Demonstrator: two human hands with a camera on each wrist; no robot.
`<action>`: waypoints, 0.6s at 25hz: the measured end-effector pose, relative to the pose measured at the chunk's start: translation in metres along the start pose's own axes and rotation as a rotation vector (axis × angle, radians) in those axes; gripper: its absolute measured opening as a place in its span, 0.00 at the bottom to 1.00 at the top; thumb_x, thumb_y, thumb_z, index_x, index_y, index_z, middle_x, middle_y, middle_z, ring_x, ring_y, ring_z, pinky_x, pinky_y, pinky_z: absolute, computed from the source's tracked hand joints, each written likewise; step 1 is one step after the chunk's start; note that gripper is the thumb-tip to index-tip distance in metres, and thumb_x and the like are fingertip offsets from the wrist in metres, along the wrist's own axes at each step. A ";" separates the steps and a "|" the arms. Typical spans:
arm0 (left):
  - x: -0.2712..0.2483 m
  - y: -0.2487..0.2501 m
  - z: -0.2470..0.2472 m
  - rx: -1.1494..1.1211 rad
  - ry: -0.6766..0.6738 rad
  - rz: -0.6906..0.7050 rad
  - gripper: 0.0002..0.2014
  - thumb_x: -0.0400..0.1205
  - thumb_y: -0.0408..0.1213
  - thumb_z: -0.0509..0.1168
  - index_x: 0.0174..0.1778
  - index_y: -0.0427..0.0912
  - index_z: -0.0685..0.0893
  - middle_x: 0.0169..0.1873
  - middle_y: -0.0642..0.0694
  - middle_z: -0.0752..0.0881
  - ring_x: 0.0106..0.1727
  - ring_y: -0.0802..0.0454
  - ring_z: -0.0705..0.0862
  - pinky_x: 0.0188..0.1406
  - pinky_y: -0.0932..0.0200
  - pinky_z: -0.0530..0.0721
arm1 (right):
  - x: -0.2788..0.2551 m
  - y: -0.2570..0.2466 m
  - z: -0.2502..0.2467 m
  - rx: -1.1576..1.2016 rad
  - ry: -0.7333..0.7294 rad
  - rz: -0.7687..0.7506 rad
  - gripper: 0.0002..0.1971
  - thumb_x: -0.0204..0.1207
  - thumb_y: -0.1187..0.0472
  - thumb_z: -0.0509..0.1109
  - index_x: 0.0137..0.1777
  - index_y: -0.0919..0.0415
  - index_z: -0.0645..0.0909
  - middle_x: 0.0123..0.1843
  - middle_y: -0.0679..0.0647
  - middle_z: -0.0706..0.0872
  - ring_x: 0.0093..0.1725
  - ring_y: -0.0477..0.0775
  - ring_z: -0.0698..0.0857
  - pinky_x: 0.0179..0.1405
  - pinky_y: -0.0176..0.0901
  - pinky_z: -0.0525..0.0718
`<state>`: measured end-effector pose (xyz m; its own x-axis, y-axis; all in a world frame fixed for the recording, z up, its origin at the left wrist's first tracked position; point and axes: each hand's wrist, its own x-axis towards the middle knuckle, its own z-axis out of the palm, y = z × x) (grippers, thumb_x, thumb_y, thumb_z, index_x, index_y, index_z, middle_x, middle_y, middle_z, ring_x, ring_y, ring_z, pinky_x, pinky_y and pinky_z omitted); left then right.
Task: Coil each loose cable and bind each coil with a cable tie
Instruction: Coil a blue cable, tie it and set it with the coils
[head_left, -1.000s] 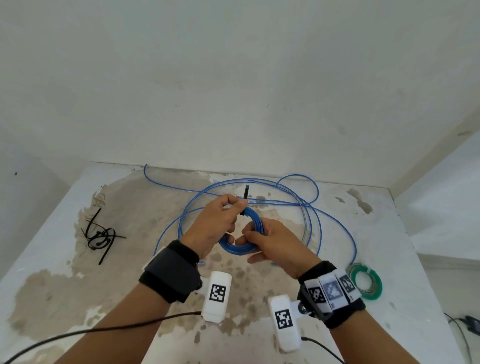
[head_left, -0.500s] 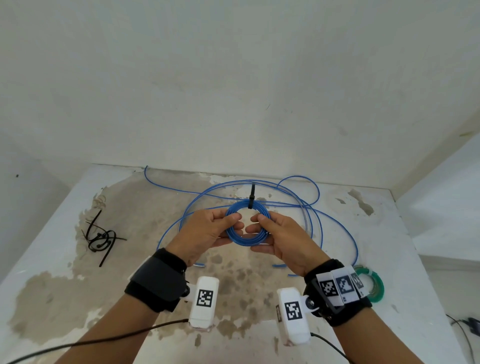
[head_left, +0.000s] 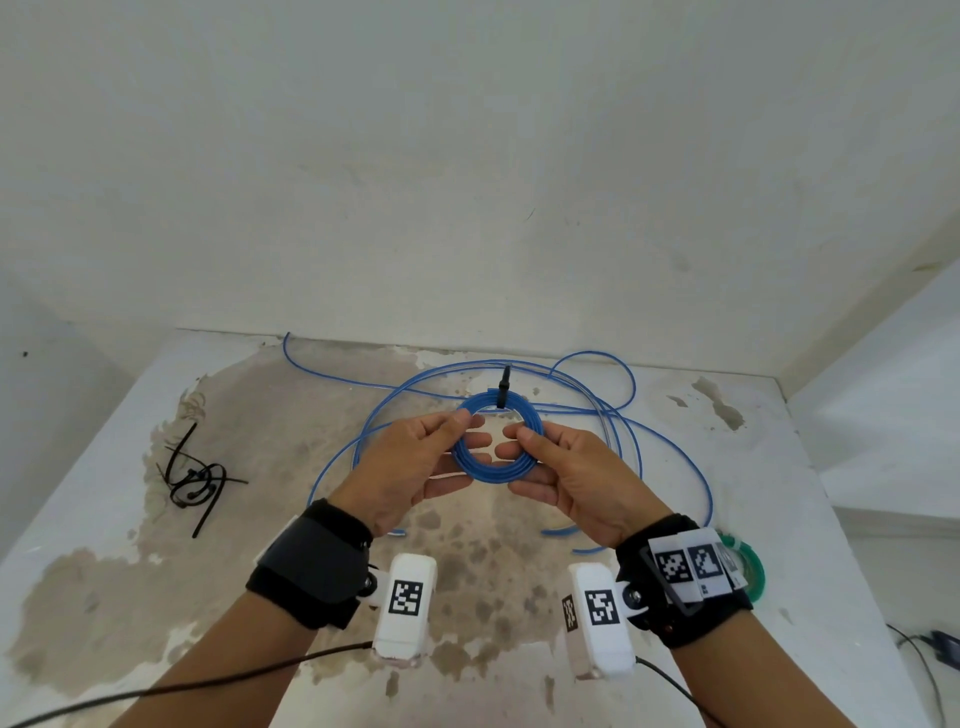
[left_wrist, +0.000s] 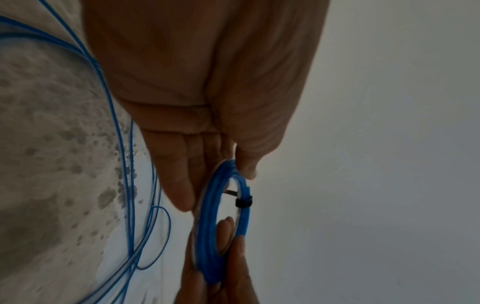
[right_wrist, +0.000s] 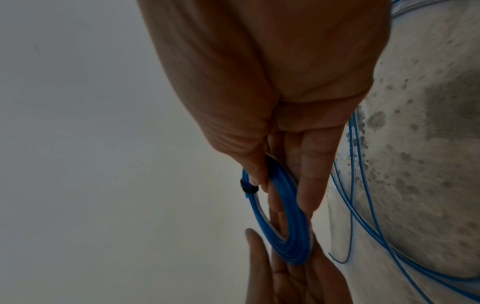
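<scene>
A small blue cable coil (head_left: 493, 474) hangs above the table between my two hands. A black cable tie (head_left: 503, 388) binds its far side, with the tail sticking up. My left hand (head_left: 467, 431) pinches the coil's left side between thumb and fingers. My right hand (head_left: 514, 442) pinches the right side the same way. In the left wrist view the coil (left_wrist: 205, 246) shows edge-on with the tie (left_wrist: 244, 202) wrapped round it. The right wrist view has the coil (right_wrist: 285, 236) and tie (right_wrist: 248, 188) just past my thumb. Loose blue cable (head_left: 626, 379) lies in wide loops on the table under my hands.
Spare black cable ties (head_left: 195, 478) lie in a heap at the table's left. A green cable coil (head_left: 750, 569) sits at the right, partly behind my right wrist. The stained white table (head_left: 156, 597) meets a wall at the back.
My left hand has let go of the tie's tail and moved to the coil's left side. Both hands have lifted the coil slightly farther away.
</scene>
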<state>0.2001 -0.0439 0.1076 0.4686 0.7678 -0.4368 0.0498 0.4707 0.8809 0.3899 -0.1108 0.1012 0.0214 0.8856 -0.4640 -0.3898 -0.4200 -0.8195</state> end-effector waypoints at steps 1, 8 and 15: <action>0.000 0.000 0.000 -0.017 -0.020 -0.026 0.16 0.84 0.50 0.66 0.61 0.45 0.88 0.54 0.46 0.93 0.53 0.51 0.92 0.47 0.59 0.90 | 0.000 0.000 -0.001 0.008 0.000 -0.002 0.12 0.87 0.59 0.66 0.64 0.64 0.84 0.48 0.56 0.93 0.43 0.49 0.93 0.41 0.38 0.92; 0.000 -0.007 0.002 -0.082 -0.009 -0.032 0.11 0.85 0.42 0.67 0.60 0.43 0.88 0.52 0.45 0.93 0.49 0.55 0.92 0.41 0.65 0.89 | 0.000 0.001 -0.004 -0.068 0.010 -0.007 0.14 0.86 0.59 0.68 0.68 0.63 0.82 0.55 0.56 0.93 0.52 0.53 0.93 0.42 0.41 0.92; -0.005 0.008 0.001 0.091 -0.013 -0.014 0.20 0.82 0.60 0.65 0.61 0.52 0.88 0.54 0.52 0.93 0.54 0.49 0.92 0.56 0.50 0.89 | -0.008 0.007 -0.003 -0.196 -0.058 0.009 0.10 0.86 0.61 0.68 0.64 0.62 0.84 0.54 0.57 0.94 0.52 0.52 0.93 0.44 0.40 0.92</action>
<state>0.1988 -0.0444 0.1166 0.4790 0.7553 -0.4473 0.1358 0.4397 0.8878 0.3894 -0.1209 0.0983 -0.0362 0.8892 -0.4560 -0.2025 -0.4533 -0.8680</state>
